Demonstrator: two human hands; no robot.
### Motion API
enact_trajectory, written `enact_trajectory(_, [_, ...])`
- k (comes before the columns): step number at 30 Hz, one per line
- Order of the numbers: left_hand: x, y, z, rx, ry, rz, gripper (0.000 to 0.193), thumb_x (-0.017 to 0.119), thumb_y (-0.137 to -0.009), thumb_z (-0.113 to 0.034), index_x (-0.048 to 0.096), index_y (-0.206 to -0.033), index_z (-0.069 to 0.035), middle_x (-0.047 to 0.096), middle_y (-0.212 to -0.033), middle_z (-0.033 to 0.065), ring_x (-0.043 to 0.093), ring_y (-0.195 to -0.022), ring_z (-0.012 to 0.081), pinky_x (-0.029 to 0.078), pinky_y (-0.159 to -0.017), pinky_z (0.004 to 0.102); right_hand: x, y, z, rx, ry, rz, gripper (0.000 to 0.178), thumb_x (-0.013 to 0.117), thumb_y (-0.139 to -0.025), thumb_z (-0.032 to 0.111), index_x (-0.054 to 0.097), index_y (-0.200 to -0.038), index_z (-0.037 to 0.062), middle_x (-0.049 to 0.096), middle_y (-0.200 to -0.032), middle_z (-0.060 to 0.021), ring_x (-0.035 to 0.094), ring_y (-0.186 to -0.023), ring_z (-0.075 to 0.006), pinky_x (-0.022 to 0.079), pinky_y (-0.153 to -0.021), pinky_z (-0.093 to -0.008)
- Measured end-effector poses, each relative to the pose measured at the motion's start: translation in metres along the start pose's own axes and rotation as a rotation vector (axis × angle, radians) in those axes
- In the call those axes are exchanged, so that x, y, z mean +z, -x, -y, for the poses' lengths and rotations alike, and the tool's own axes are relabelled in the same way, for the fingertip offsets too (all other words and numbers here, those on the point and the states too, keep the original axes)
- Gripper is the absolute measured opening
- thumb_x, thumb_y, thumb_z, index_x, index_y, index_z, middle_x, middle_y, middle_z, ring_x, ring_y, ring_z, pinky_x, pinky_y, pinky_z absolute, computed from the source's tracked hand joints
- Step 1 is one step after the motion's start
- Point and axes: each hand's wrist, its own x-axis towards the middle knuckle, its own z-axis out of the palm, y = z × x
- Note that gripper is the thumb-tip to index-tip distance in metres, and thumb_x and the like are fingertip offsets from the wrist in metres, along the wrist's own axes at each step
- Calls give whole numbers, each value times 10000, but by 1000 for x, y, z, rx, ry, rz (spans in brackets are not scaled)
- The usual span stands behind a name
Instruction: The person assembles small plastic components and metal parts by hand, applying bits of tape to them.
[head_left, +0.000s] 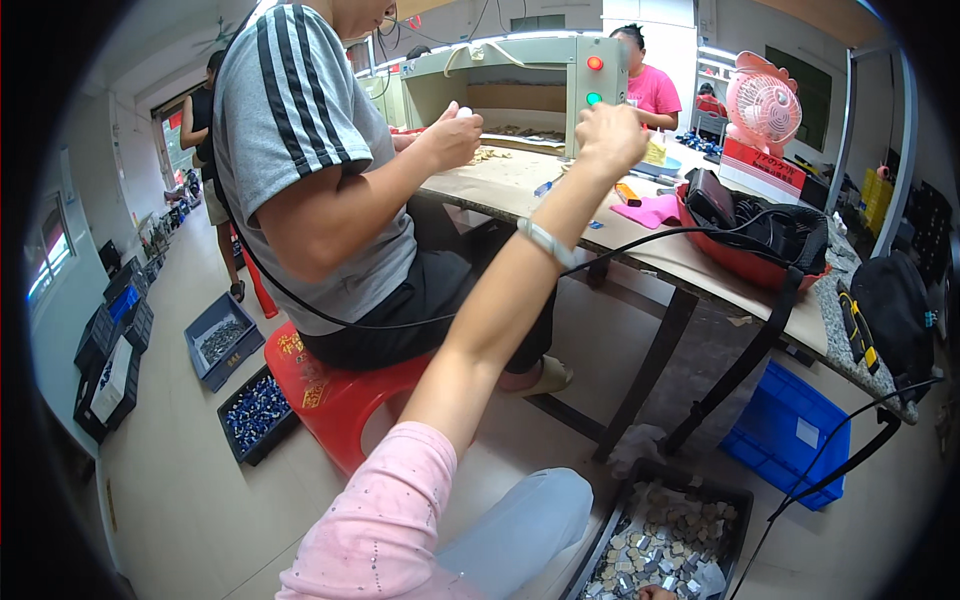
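My left hand (pixel 612 142), at the end of a pink-sleeved arm with a pale bracelet (pixel 545 243), is stretched out over the worktable (pixel 490 190), in front of the machine with red and green buttons. Its fingers are curled closed; what they hold, if anything, is hidden. At the lower edge only a bit of my right hand (pixel 656 593) shows, over a black crate (pixel 741 535) of small grey and tan pieces (pixel 665 530); its fingers are mostly cut off. On the left a seated co-worker's hand (pixel 455 137) holds a small white thing (pixel 464 112).
The co-worker sits on a red stool (pixel 300 385). A red basket (pixel 735 262) with a black bag, a pink fan (pixel 765 105) and a pink cloth (pixel 650 210) are on the table. A black cable crosses near my forearm. Blue and black bins (pixel 785 430) stand on the floor.
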Motion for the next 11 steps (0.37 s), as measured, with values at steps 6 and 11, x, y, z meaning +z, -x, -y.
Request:
enact_trajectory(6, [-69, 167, -47, 599, 648, -586, 82, 602, -785, -78, 605, -836, -14, 605, -846, 153, 572, -743, 321, 433, -633, 419, -20, -1, 29, 57, 36, 30, 273, 502, -863, 239, 637, -945, 17, 618, -872, -244, 578, -844, -409, 450, -737, -469])
enact_trajectory(11, [-40, 339, -28, 865, 884, 25, 241, 690, -784, -200, 572, -657, -33, 601, -721, 63, 592, -629, 221, 480, -541, 309, -35, 18, 39, 158, 192, 83, 332, 558, -853, 330, 638, -986, 36, 615, -848, -260, 610, -817, -345, 451, -772, -463])
